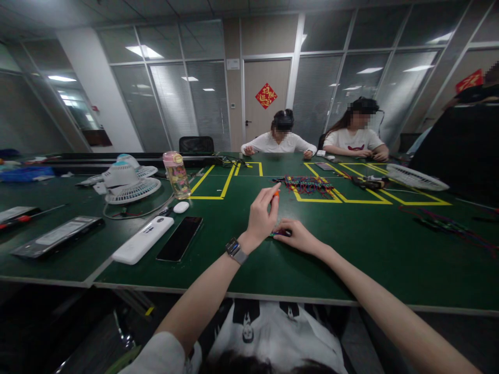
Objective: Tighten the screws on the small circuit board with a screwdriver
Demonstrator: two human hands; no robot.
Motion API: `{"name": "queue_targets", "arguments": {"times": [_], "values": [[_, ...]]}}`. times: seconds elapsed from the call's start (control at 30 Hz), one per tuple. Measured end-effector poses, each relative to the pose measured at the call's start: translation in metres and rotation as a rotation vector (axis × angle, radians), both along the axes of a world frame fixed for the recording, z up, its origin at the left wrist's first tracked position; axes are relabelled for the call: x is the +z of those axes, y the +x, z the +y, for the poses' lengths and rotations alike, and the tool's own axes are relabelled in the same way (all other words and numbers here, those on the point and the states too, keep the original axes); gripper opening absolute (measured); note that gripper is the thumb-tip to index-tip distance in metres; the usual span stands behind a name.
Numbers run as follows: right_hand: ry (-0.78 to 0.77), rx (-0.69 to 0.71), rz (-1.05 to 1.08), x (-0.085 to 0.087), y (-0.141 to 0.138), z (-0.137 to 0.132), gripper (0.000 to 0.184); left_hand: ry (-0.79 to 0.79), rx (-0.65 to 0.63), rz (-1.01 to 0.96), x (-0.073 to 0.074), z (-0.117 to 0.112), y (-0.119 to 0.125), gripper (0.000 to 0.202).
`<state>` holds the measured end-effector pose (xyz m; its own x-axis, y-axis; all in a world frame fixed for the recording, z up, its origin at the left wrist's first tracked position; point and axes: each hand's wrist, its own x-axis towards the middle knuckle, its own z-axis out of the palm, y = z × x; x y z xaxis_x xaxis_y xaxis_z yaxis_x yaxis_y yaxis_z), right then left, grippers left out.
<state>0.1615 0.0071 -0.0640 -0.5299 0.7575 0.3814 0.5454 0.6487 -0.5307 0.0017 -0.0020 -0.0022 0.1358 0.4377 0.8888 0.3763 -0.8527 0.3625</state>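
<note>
My left hand (262, 214), with a watch on its wrist, is raised over the green table (351, 259) and pinches a thin tool with an orange tip (276, 194). My right hand (294, 235) rests on the table just to its right, fingers closed on a small coloured piece (277, 234) that I cannot make out. A pile of red and blue wires (307, 184) lies farther back, inside yellow tape lines.
A black phone (180, 238), a white power bank (143, 239), a white mouse (181, 207), a pink-lidded bottle (176, 174) and two small fans (127, 182) sit to the left. Two people sit at the far side. Another fan (415, 177) and wires (448, 224) lie on the right.
</note>
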Motion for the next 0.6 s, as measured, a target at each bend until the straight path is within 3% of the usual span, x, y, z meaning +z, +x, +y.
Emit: {"name": "queue_targets", "arguments": {"times": [0.17,0.43,0.6], "values": [[-0.002,0.002,0.009,-0.0012,0.0005,0.0009,0.012,0.001,0.12,-0.057,0.0006,0.0011,-0.0007,0.021],[0.019,0.008,0.01,-0.0003,0.0,-0.0014,0.015,-0.067,-0.013,-0.051,0.0026,0.0011,-0.0024,0.033],[0.042,0.005,0.019,0.0004,-0.0009,-0.0023,0.013,-0.048,0.081,-0.062,0.0032,0.0016,-0.0018,0.022]]}}
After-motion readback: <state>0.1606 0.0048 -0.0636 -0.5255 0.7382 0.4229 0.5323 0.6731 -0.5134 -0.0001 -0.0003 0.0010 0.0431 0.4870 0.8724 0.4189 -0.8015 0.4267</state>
